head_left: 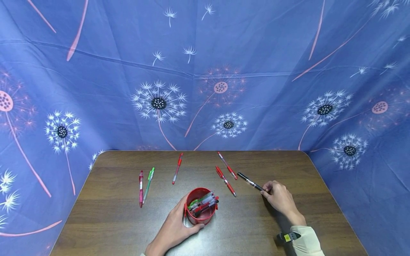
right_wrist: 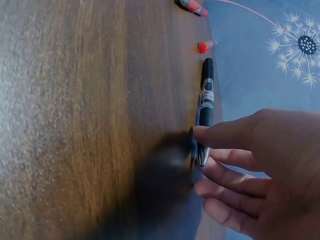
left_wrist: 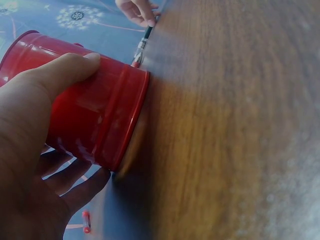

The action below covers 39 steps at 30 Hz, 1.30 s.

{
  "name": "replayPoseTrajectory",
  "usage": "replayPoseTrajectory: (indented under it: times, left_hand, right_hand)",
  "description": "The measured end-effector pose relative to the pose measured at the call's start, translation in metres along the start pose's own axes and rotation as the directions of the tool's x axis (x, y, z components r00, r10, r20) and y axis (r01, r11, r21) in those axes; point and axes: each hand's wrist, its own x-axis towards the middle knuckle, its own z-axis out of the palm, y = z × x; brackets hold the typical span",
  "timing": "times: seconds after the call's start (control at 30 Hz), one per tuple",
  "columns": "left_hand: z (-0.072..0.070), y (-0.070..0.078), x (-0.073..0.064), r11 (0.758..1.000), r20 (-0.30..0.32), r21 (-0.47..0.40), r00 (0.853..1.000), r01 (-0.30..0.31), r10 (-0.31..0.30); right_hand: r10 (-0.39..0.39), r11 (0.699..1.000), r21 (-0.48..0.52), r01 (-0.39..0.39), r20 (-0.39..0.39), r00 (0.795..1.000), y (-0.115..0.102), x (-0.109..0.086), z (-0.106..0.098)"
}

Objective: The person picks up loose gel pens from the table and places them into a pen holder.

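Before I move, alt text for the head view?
The left hand holds a red bucket of pens, and the right hand pinches one end of a black pen. Five more pens lie on the wooden table, patterned blue cloth behind.

Left hand [head_left: 173, 227] positioned near, just left of centre; wide curved grip held, thumb [left_wrist: 75, 67] extended to the right, fingers [left_wrist: 90, 191] slightly spread opposite. Right hand [head_left: 282, 200] placed at right, farther out; pinch formed by thumb and index finger, remaining fingers loosely bent. Right wrist partly covered by pale sleeve [head_left: 307, 241]; both arms entered from near edge.
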Motion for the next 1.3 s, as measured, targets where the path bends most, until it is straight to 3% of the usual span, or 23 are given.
replayPoseTrajectory:
  times: [0.17,0.3,0.67,1.1,1.3]
  left_hand:
    - [0.001,-0.002,0.0,1.0,-0.008,0.014,1.0,-0.014,0.014]
    - [0.001,0.0,0.001,1.0,0.007,0.009,1.0,0.008,-0.008]
    - [0.0,0.0,0.0,1.0,0.012,0.001,1.0,0.022,-0.022]
    - [0.002,-0.001,0.001,1.0,0.002,0.017,1.0,-0.015,0.015]
    - [0.002,0.0,0.001,1.0,0.004,0.015,1.0,0.003,-0.003]
  right_hand:
    - [0.016,0.999,0.042,-0.016,-0.011,1.0,0.0,-0.002,0.002]
    - [0.02,0.997,0.075,-0.017,-0.051,0.999,0.002,-0.001,0.003]
    - [-0.053,0.985,0.153,0.081,-0.182,0.982,0.008,0.0,0.011]
    - [-0.003,0.976,0.213,0.047,-0.199,0.98,0.009,-0.004,0.008]
    - [-0.001,0.965,0.254,0.061,-0.231,0.973,0.009,-0.002,0.003]
